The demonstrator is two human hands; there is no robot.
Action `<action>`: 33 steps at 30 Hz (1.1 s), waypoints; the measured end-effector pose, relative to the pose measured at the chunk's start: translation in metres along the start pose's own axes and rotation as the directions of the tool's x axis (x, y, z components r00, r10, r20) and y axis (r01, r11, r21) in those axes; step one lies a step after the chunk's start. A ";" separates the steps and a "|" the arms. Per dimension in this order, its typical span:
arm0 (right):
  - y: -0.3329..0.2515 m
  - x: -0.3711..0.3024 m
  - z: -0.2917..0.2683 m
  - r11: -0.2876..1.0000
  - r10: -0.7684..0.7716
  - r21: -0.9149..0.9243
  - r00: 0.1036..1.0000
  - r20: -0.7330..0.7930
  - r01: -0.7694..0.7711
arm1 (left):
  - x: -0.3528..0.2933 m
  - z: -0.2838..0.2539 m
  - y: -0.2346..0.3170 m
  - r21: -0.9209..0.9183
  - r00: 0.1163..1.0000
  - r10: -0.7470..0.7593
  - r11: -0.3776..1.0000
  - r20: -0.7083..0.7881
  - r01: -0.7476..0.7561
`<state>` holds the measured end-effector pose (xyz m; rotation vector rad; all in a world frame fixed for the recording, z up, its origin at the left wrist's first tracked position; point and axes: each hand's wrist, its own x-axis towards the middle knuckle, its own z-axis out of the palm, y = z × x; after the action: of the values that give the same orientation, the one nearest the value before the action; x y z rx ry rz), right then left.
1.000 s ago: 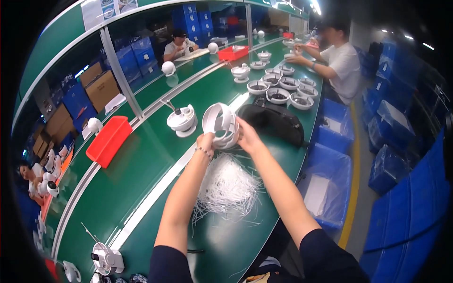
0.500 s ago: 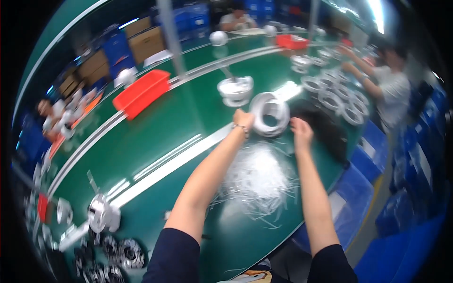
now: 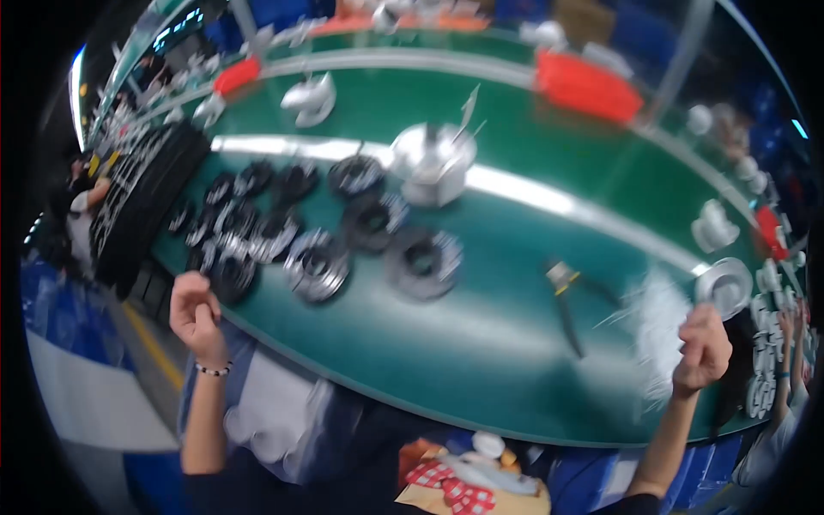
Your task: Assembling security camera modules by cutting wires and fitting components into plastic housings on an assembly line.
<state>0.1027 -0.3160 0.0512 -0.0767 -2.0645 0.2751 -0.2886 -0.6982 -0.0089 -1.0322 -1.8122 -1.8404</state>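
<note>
Left hand (image 3: 196, 311), 8 o'clock: loosely curled, empty, near black ring parts (image 3: 318, 264). Right hand (image 3: 704, 350), 3 o'clock: clenched beside white ties (image 3: 659, 330), contents unclear.

One view only, from a wide fisheye camera worn on the person's head, looking steeply down and forward across the long green surface (image 3: 481, 343). The picture is blurred, and the dark round rim of the lens cuts off every corner. Straight lines bend: the near edge of the surface bows like a bowl and the pale stripe along its middle (image 3: 515, 184) curves with it. The person's bare left hand (image 3: 196, 311) and right hand (image 3: 704, 348) rise from the lower edge, close to the lens, while the red plastic trays (image 3: 588, 86) at the far side sit small near the top. No second view shares the scene.
</note>
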 end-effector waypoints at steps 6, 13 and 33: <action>-0.135 -0.014 0.192 0.934 -0.331 0.336 0.634 0.699 0.117 | -0.335 -0.251 -0.131 0.178 0.423 -0.749 0.389 -0.510 0.904; -0.171 -0.012 0.264 0.998 -0.068 0.056 0.521 0.851 0.039 | -0.419 -0.249 -0.121 0.748 -0.111 -0.941 -0.322 -0.319 0.580; -0.161 -0.019 0.258 0.998 -0.069 0.065 0.559 0.827 0.026 | -0.438 -0.122 -0.212 0.862 -0.084 -0.993 0.026 0.079 0.506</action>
<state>-0.1032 -0.5181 -0.0484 0.1828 -3.0179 0.3695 -0.1739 -0.8946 -0.4560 -0.0772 -3.9767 -0.7177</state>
